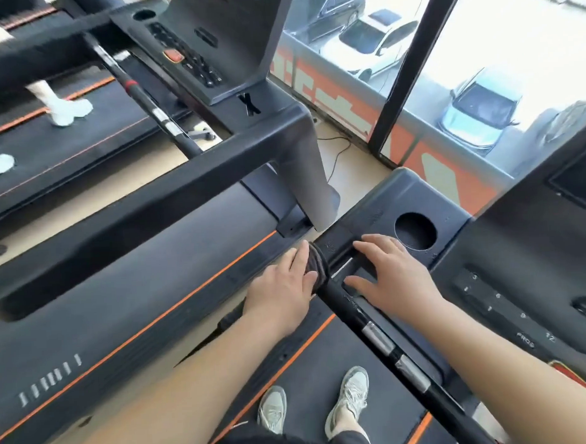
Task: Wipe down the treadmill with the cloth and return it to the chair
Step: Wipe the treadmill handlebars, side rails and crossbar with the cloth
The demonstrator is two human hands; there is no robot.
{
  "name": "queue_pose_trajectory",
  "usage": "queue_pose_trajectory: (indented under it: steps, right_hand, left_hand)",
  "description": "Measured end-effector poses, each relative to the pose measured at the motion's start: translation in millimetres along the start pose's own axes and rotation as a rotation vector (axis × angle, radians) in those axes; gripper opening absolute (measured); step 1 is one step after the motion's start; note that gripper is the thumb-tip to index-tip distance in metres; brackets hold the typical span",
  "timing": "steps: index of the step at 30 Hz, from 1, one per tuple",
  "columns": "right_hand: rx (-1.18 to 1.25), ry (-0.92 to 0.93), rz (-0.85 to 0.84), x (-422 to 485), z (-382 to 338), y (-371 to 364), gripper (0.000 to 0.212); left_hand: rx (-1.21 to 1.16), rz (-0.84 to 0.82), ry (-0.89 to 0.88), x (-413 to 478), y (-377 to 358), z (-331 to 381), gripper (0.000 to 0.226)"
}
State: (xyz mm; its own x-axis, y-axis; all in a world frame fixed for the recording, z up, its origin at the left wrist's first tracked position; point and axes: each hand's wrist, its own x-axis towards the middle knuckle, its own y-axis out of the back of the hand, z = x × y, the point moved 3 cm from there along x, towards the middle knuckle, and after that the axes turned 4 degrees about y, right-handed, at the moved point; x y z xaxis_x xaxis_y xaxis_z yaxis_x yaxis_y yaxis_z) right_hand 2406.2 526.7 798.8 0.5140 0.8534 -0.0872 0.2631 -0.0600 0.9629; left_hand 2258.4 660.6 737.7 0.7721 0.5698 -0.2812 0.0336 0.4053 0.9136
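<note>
I stand on a black treadmill with orange stripes on its belt (310, 380). Its black handrail (378, 338) runs from the lower right up to the console. My left hand (284, 288) holds a dark grey cloth (318, 265) wrapped round the top end of the handrail, where it meets the console. My right hand (393, 274) rests with spread fingers on the console tray (377, 215), just below a round cup holder (415, 231). No chair is in view.
The console's button panel (507, 310) is at the right. A second treadmill (127, 261) lies close on my left, and a third one beyond it carries a person in white shoes (70, 110). A window with parked cars outside fills the upper right.
</note>
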Motion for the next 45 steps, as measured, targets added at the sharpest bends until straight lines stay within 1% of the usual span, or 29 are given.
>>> queue_pose_trajectory:
  steps: [2, 4, 5, 7, 8, 10, 11, 13, 15, 17, 19, 21, 23, 24, 25, 26, 29, 31, 32, 34, 35, 37, 38, 40, 42, 43, 45]
  right_hand:
    - [-0.025, -0.036, -0.092, -1.6, -1.9, 5.7, 0.088]
    - [-0.033, -0.087, -0.175, -4.7, -4.6, 7.8, 0.107]
    - [-0.037, -0.107, -0.204, -6.2, -5.9, 6.8, 0.116]
    - [-0.053, -0.126, -0.237, -8.0, -9.2, 3.1, 0.131]
    - [-0.059, -0.132, -0.243, -8.3, -10.9, 2.1, 0.137]
    - [-0.056, -0.153, -0.242, -5.3, -14.2, 1.4, 0.144]
    - [-0.061, -0.166, -0.234, -3.8, -15.7, 2.8, 0.145]
    - [-0.08, -0.188, -0.223, -1.6, -18.1, 5.6, 0.147]
    - [-0.085, -0.208, -0.219, 0.3, -17.3, 6.8, 0.146]
    - [-0.075, -0.223, -0.206, 2.0, -13.9, 7.2, 0.142]
    - [-0.084, -0.217, -0.19, 3.5, -12.5, 7.6, 0.139]
    - [-0.083, -0.214, -0.192, 4.8, -12.6, 5.7, 0.141]
    - [-0.075, -0.223, -0.201, 6.0, -13.1, 5.3, 0.143]
    - [-0.072, -0.224, -0.203, 6.8, -12.8, 6.1, 0.143]
    - [-0.073, -0.219, -0.205, 7.5, -12.0, 7.6, 0.141]
    - [-0.079, -0.212, -0.208, 7.9, -10.7, 8.8, 0.14]
    - [-0.09, -0.192, -0.213, 8.0, -7.0, 7.6, 0.139]
    - [-0.086, -0.18, -0.203, 8.0, -6.4, 4.4, 0.143]
    - [-0.085, -0.172, -0.198, 8.7, -6.1, 3.3, 0.145]
    - [-0.07, -0.166, -0.206, 9.3, -4.8, 3.9, 0.145]
    - [-0.057, -0.168, -0.208, 9.4, -4.0, 4.5, 0.144]
    - [-0.04, -0.166, -0.19, 8.5, -4.4, 4.1, 0.144]
    - [-0.033, -0.163, -0.176, 7.2, -5.3, 2.7, 0.143]
    - [0.009, -0.166, -0.13, 1.2, -3.8, -1.7, 0.138]
    - [0.133, -0.164, -0.076, -4.5, 4.8, -4.8, 0.125]
    - [0.21, -0.164, -0.061, -6.5, 10.5, -3.9, 0.118]
    - [0.31, -0.182, -0.019, -9.6, 23.5, 1.0, 0.103]
  left_hand:
    - [0.091, 0.057, -0.032, -9.9, -6.8, -1.0, 0.064]
    - [0.189, 0.1, -0.118, -31.2, -21.5, -11.7, 0.065]
    - [0.205, 0.104, -0.153, -35.3, -25.5, -16.9, 0.066]
    - [0.165, 0.068, -0.165, -27.0, -19.0, -15.5, 0.066]
    - [0.126, 0.05, -0.155, -17.3, -12.0, -8.9, 0.063]
    - [0.045, -0.027, -0.069, 1.7, -1.6, 1.9, 0.062]
    - [0.011, -0.024, -0.049, 7.6, 0.0, 4.8, 0.062]
    - [0.036, 0.044, -0.086, 4.0, -3.1, 5.1, 0.063]
    - [0.164, 0.084, -0.16, -17.4, -13.2, -1.3, 0.067]
    - [0.231, 0.122, -0.257, -33.0, -22.6, -11.5, 0.065]
    - [0.226, 0.133, -0.302, -27.0, -17.3, -14.3, 0.064]
    - [0.181, 0.154, -0.339, -9.7, -0.4, -0.2, 0.06]
    - [0.032, 0.023, -0.265, 15.8, 11.7, 14.2, 0.056]
    - [-0.031, -0.065, -0.192, 25.3, 15.3, 17.5, 0.057]
    - [-0.064, -0.105, -0.148, 29.0, 13.4, 17.9, 0.059]
    - [-0.016, -0.084, -0.144, 25.4, 8.2, 17.5, 0.06]
    - [0.21, 0.028, -0.248, -7.8, -12.2, 8.7, 0.067]
    - [0.234, 0.059, -0.308, -18.4, -22.1, -1.0, 0.068]
    - [0.239, 0.038, -0.315, -14.6, -22.5, -2.0, 0.067]
    - [0.163, 0.051, -0.336, 7.8, -8.9, 10.8, 0.064]
    - [0.088, 0.047, -0.307, 24.8, -2.4, 18.7, 0.062]
    - [-0.046, -0.037, -0.201, 53.2, 7.5, 32.5, 0.062]
    - [-0.064, -0.054, -0.181, 60.8, 4.8, 35.9, 0.063]
    - [0.05, -0.02, -0.208, 54.8, -5.2, 37.0, 0.065]
    - [0.213, 0.002, -0.275, 31.8, -17.5, 28.8, 0.07]
    - [0.236, 0.02, -0.288, 24.3, -22.9, 21.4, 0.07]
    - [0.174, 0.04, -0.31, 21.6, -14.8, 22.1, 0.066]
